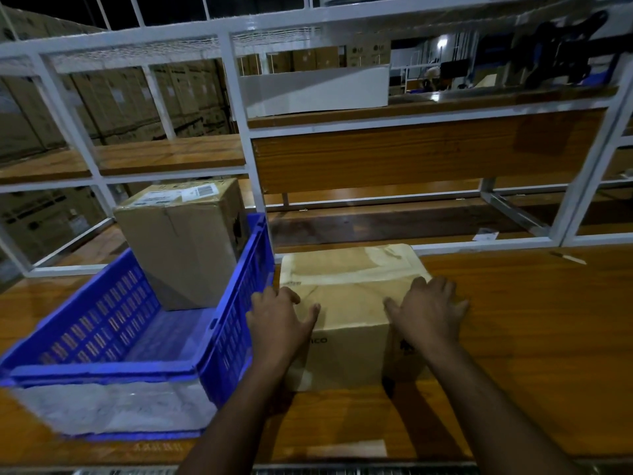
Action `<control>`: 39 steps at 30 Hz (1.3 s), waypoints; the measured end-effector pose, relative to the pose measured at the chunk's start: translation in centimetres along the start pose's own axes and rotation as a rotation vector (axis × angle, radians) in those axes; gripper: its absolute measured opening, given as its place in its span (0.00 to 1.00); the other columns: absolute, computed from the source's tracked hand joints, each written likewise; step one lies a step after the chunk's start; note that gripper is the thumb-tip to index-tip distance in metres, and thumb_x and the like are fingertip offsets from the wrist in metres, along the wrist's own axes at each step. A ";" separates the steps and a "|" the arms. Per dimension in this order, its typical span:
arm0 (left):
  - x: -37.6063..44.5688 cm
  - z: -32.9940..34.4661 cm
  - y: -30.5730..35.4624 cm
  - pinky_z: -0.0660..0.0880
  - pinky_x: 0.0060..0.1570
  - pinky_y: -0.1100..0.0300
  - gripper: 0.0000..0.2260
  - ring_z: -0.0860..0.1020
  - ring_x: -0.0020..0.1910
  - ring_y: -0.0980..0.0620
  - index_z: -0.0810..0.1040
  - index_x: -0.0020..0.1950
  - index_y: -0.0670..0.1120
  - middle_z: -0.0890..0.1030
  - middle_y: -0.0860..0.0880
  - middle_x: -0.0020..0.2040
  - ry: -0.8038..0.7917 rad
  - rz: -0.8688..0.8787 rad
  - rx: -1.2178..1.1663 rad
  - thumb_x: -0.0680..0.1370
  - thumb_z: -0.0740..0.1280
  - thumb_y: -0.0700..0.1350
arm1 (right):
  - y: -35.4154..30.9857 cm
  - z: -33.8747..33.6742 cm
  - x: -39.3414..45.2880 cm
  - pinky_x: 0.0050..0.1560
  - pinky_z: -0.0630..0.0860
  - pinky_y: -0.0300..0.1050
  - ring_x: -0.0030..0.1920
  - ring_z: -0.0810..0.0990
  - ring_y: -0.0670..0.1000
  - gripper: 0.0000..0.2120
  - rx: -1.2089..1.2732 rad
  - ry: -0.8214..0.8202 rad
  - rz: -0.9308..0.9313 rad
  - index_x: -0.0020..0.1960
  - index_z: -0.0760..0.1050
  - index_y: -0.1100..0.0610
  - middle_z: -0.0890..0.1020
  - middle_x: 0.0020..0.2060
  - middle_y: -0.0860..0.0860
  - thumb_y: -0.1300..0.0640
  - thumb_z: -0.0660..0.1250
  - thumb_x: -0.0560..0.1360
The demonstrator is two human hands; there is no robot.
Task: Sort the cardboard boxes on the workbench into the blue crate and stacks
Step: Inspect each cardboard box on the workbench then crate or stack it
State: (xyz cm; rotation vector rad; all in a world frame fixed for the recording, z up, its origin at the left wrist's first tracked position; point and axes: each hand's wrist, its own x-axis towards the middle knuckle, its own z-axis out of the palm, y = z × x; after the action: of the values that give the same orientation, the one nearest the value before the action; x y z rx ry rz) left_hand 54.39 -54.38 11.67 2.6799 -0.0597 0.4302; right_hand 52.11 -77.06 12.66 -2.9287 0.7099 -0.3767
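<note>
A taped cardboard box (349,296) sits on the wooden workbench (531,320), just right of the blue crate (102,334). My left hand (277,320) rests on the box's left side and my right hand (428,310) on its right side, fingers spread against the cardboard. The box still stands on the bench. A second cardboard box (185,241) with a white label stands upright in the far end of the blue crate.
A white metal frame (239,108) with wooden shelves rises behind the bench. A white panel (315,90) lies on the upper shelf. Stacked cartons fill the dark background at left. A scrap of paper (485,234) lies on the lower rail at right.
</note>
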 end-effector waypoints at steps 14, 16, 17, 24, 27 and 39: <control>3.1 1.8 1.3 0.42 0.79 0.40 0.27 0.46 0.82 0.49 0.56 0.82 0.49 0.50 0.47 0.84 -0.389 0.180 0.177 0.85 0.50 0.59 | -2.8 2.0 3.6 0.77 0.50 0.59 0.75 0.59 0.58 0.36 0.233 -0.225 -0.221 0.73 0.63 0.50 0.64 0.73 0.56 0.34 0.69 0.72; 3.5 1.8 1.5 0.38 0.78 0.40 0.29 0.42 0.82 0.50 0.49 0.83 0.47 0.45 0.47 0.84 -0.447 0.220 0.219 0.86 0.48 0.58 | -3.2 2.2 3.5 0.77 0.43 0.60 0.79 0.51 0.57 0.35 0.237 -0.233 -0.286 0.77 0.58 0.49 0.57 0.78 0.54 0.37 0.64 0.77; 3.8 1.9 1.8 0.37 0.78 0.41 0.29 0.40 0.82 0.51 0.47 0.83 0.47 0.43 0.47 0.84 -0.478 0.253 0.241 0.86 0.47 0.58 | -3.7 2.3 3.5 0.77 0.40 0.61 0.80 0.47 0.55 0.33 0.205 -0.265 -0.338 0.79 0.55 0.49 0.53 0.80 0.52 0.39 0.60 0.80; 5.3 3.4 4.2 0.38 0.79 0.47 0.26 0.41 0.81 0.54 0.46 0.83 0.47 0.44 0.49 0.84 -0.550 0.387 0.220 0.86 0.42 0.55 | -6.2 2.6 4.5 0.79 0.43 0.59 0.80 0.52 0.51 0.25 0.041 -0.324 -0.490 0.79 0.58 0.54 0.56 0.80 0.52 0.48 0.52 0.84; 5.6 4.0 4.2 0.38 0.80 0.47 0.26 0.41 0.81 0.54 0.46 0.83 0.47 0.44 0.50 0.83 -0.512 0.399 0.199 0.87 0.43 0.54 | -6.1 2.8 4.5 0.79 0.43 0.56 0.80 0.48 0.50 0.27 0.108 -0.311 -0.558 0.81 0.51 0.54 0.52 0.81 0.50 0.52 0.54 0.84; 8.2 4.4 1.9 0.36 0.79 0.43 0.30 0.40 0.82 0.52 0.44 0.83 0.45 0.43 0.48 0.83 -0.412 0.225 0.296 0.85 0.44 0.60 | -4.4 4.7 8.2 0.78 0.37 0.58 0.81 0.42 0.50 0.36 0.052 -0.308 -0.423 0.82 0.45 0.55 0.46 0.81 0.51 0.35 0.44 0.82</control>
State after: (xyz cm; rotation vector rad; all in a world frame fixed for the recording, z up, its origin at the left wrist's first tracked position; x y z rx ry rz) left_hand 63.31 -57.75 11.14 3.0251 -0.4545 -0.0632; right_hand 62.33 -76.71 10.56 -2.9715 0.0383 0.0307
